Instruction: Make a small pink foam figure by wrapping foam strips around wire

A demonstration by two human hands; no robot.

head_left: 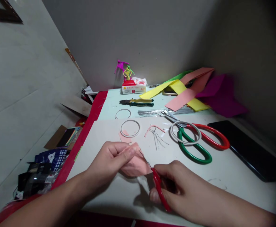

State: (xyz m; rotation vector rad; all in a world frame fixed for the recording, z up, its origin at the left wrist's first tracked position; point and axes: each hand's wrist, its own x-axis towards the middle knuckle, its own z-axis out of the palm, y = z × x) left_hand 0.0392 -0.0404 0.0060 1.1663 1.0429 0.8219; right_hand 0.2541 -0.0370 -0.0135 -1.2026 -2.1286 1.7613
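Observation:
My left hand [113, 159] pinches a piece of salmon-pink paper [138, 165] between thumb and fingers, above the white work surface. In my right hand [175, 186] is a small pair of red-handled scissors [160, 192], my fingers closed round the handles. Its blades lie against the right edge of the paper. Just beyond, a small twisted-wire figure [154, 130], partly wrapped in pink, rests on the surface. Close behind my left hand lie a scrap of pink paper [124, 136] and a roll of whitish tape [129, 128].
Large scissors [194, 151] with green and red handles lie right, a tape ring [186, 143] on them. A black phone-like slab [248, 151] is beyond. Pliers [138, 102], thin wires [149, 113], coloured paper strips [182, 91] and a small box [134, 86] with figures stand further back.

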